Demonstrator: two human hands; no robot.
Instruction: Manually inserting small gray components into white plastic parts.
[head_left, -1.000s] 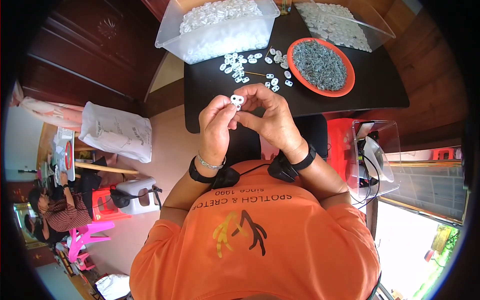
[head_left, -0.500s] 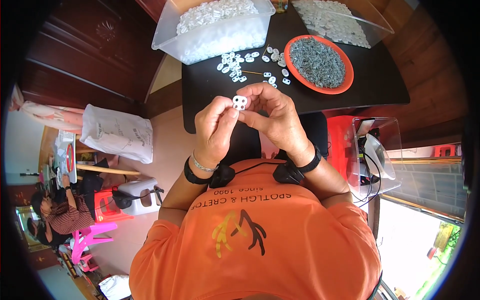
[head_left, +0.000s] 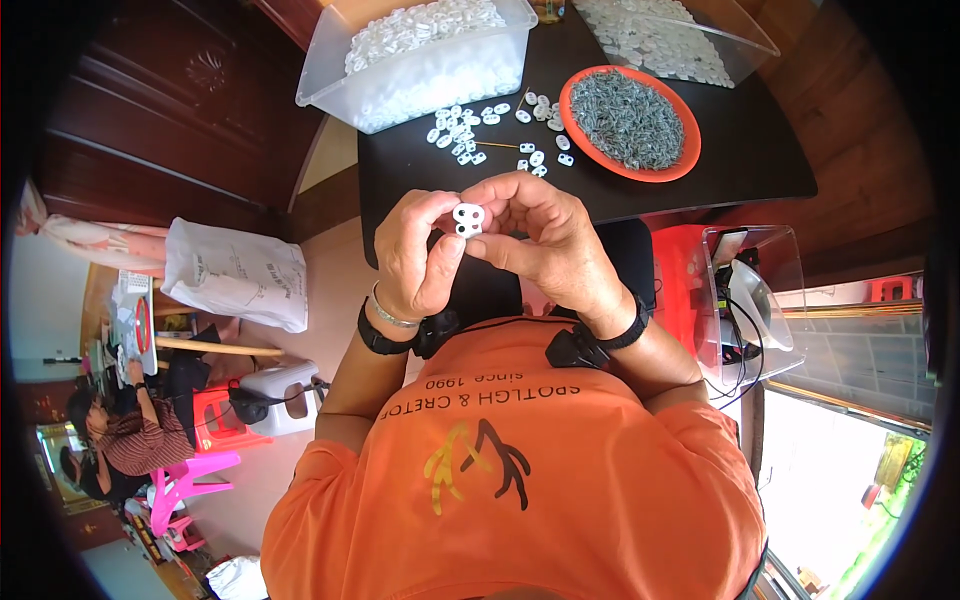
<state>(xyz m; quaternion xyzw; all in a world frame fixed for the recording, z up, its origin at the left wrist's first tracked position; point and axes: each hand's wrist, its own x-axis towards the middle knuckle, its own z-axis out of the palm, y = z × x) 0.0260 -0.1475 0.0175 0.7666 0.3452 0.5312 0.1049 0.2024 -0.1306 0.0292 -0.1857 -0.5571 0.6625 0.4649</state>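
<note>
Between both hands, just in front of the table's near edge, are small white plastic pieces (head_left: pixel 469 219) with round dark holes, apparently two set against each other. My left hand (head_left: pixel 412 255) pinches them from the left with thumb and forefinger. From the right, my right hand (head_left: pixel 545 240) grips them with its fingertips, the other fingers curled behind. Loose white two-hole pieces (head_left: pixel 465 131) of the same sort lie scattered on the dark table (head_left: pixel 430 185) beyond my hands, with a thin yellowish stick (head_left: pixel 496 145) among them.
A clear tub (head_left: pixel 430 90) heaped with white pieces stands at the far left of the table. An orange bowl (head_left: pixel 690 150) holds many small grey metal parts resembling screws. Behind it is another clear bin (head_left: pixel 745 45). Off to the left, a person (head_left: pixel 145 430) sits beyond a white sack (head_left: pixel 235 270).
Both hands have shifted slightly left and down in view. The white pieces have turned a little between the fingers, and my left thumb has moved lower.
</note>
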